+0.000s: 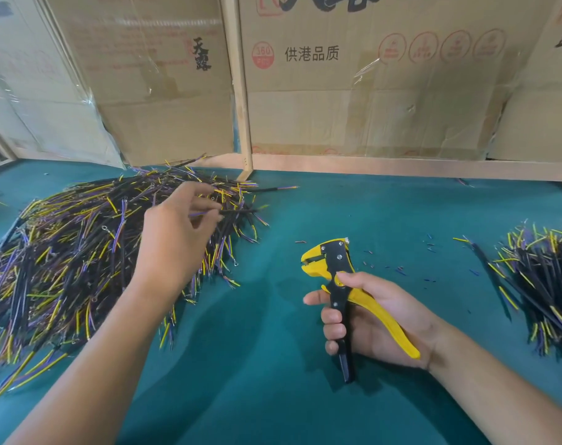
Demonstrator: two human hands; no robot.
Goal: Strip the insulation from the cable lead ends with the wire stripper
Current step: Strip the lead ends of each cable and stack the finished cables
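Yellow stripper [340,284] gripped in right hand [369,319], jaws unloaded; left hand [176,236] pinching one cable [237,212] from big pile [80,252]. Smaller pile [543,277] right, seemingly done; most remaining.

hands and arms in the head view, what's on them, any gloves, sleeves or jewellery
Both are bare. The left hand and right hand wear no gloves, and no rings show on the fingers. No sleeve, watch or band shows on either forearm, which stay uncovered down to the frame's lower edge.
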